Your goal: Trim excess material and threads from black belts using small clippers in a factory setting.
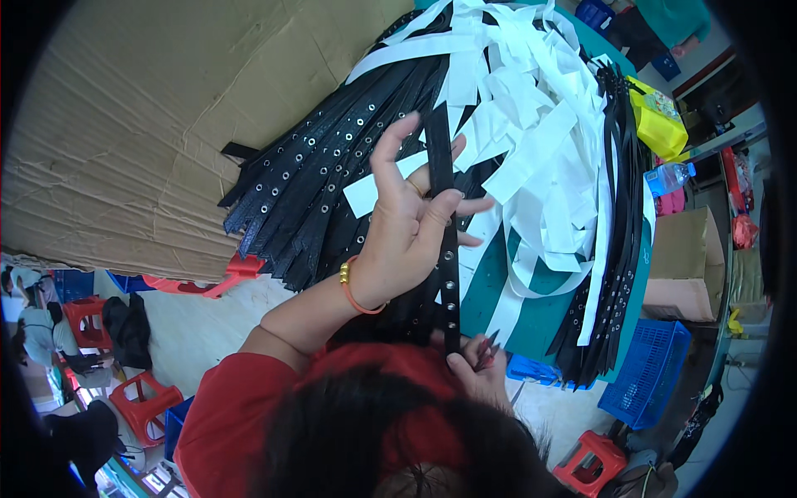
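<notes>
Straps (324, 158), black and eyeleted, fan out leftmost; left hand (407, 220), fingers spread, pins a single strap (449, 274) under its thumb; right hand (484, 378), curled at that strap's lower end, clutches small snips (491, 342). Looks like checking or trimming; next calls for steady tension.

Shirt (398, 361): plain red cloth, seen on my remote feed from above.
Left sleeve (237, 398): red like the shirt and short, as I view it.
Bracelet (363, 309): an orange band circling the left wrist, rounded gold beads (344, 273) set along one side.
Ring (414, 187): thin and gold-coloured, as far as I can tell, on the left hand (404, 236).
Right hand (486, 378): bare; its sleeve I cannot make out.
Hair (357, 432): dark, with fine loose strands.
</notes>
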The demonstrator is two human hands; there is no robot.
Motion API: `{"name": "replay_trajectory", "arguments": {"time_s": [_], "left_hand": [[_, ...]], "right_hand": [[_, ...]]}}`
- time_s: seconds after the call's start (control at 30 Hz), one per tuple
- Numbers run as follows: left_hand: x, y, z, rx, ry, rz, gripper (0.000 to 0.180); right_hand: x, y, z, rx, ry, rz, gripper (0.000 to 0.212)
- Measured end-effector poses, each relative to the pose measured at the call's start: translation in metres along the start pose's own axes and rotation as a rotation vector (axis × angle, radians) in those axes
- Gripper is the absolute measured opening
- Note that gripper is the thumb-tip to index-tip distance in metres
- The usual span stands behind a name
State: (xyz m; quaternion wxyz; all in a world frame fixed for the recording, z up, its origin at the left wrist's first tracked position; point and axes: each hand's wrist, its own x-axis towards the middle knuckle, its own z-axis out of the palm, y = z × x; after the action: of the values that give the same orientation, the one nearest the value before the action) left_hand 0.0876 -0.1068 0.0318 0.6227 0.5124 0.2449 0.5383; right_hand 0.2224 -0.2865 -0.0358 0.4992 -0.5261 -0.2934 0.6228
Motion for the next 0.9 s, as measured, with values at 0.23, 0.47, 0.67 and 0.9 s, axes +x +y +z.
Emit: {"name": "replay_trajectory", "arguments": {"time_s": [0.23, 0.47, 0.67, 0.9], "left_hand": [[-0.014, 0.008, 0.003, -0.154, -0.298, -0.210, 0.040], [-0.027, 0.013, 0.015, -0.249, -0.340, -0.422, 0.041], [-0.031, 0.008, 0.012, -0.271, -0.337, -0.447, 0.029], [-0.035, -0.002, 0.008, -0.237, -0.297, -0.601, 0.014]], "right_hand": [[0.030, -0.086, -0.033, -0.712, 0.172, -0.478, 0.037], [0.035, -0.138, -0.009, -0.882, 0.107, -0.751, 0.022], [0.028, -0.135, -0.016, -0.899, 0.143, -0.656, 0.023], [0.021, -0.134, -0.018, -0.842, 0.122, -0.390, 0.021]]}}
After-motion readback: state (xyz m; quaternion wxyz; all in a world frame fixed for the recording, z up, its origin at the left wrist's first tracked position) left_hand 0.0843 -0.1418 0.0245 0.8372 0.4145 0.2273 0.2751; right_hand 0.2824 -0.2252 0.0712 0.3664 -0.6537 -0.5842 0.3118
